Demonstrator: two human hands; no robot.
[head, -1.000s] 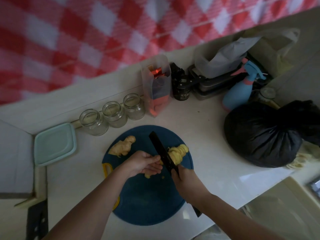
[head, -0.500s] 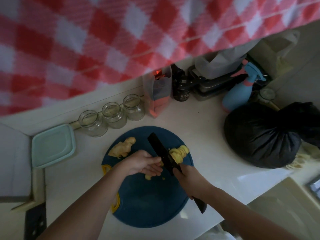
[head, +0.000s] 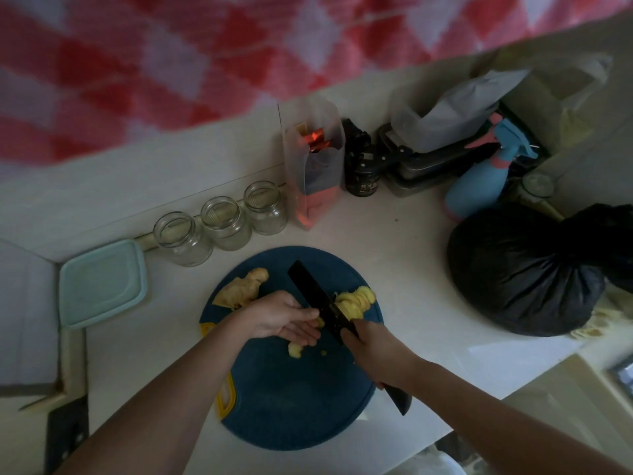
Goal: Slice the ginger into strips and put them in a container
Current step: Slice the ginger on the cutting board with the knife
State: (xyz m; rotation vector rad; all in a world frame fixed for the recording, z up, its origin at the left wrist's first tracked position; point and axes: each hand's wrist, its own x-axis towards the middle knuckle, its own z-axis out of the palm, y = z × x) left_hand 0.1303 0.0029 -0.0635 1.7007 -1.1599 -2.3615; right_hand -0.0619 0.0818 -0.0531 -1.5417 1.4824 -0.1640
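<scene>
On the round blue cutting board [head: 291, 406], my right hand [head: 380, 351] grips the handle of a black knife [head: 318, 296], its blade slanting up to the left. My left hand [head: 284, 318] holds a small ginger piece [head: 294, 349] against the left side of the blade; the fingers hide most of the piece. A pile of cut ginger slices [head: 356, 299] lies just right of the blade. An uncut ginger root [head: 241, 287] sits at the board's upper left. A pale teal lidded container [head: 101, 282] stands left of the board.
Three open glass jars [head: 219, 224] line the wall behind the board. A clear plastic box [head: 313, 162], a dark jar [head: 361, 173], stacked metal trays [head: 438, 166] and a blue spray bottle [head: 479, 186] stand further right. A tied black bag [head: 531, 269] fills the counter's right side.
The knife and my right hand have shifted slightly back toward me along the ginger. My left hand stays on the ginger piece. The camera has tilted a little.
</scene>
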